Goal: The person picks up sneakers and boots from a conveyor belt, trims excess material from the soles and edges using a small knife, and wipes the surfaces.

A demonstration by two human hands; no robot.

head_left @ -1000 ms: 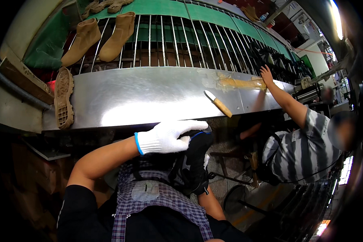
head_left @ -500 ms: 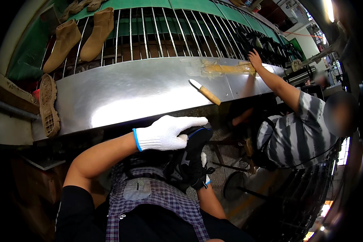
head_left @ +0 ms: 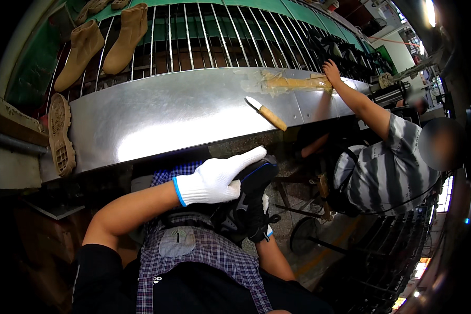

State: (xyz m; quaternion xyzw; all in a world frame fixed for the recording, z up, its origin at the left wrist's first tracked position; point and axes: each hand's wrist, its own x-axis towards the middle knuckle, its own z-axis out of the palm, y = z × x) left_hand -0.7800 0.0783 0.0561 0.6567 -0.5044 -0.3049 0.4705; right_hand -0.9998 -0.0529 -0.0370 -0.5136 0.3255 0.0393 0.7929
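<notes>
A black shoe [head_left: 255,183] with grey patches and a thin blue line along its edge is held tilted above my lap, just off the bench's near edge. My left hand [head_left: 213,179], in a white knitted glove with a blue cuff, grips it from the left. Its index finger lies stretched along the shoe's far edge, while the thumb presses on the near side. On the shoe's right side is my right hand [head_left: 266,204], also gloved and mostly hidden behind the shoe, supporting it. A knife [head_left: 269,116] with a wooden handle and pale blade rests on the bench.
The metal bench [head_left: 157,110] spans the view, with tape on its top. Behind it runs a rack of rods [head_left: 204,39] bearing tan boots [head_left: 125,42] and black shoes [head_left: 340,52]. A tan sole [head_left: 60,136] lies left. A co-worker [head_left: 387,162] sits right, reaching to the rack.
My left hand has tilted a little, its index finger pointing more upward along the shoe. The shoe has shifted slightly. My head view has moved a little, showing more apron beyond the hand.
</notes>
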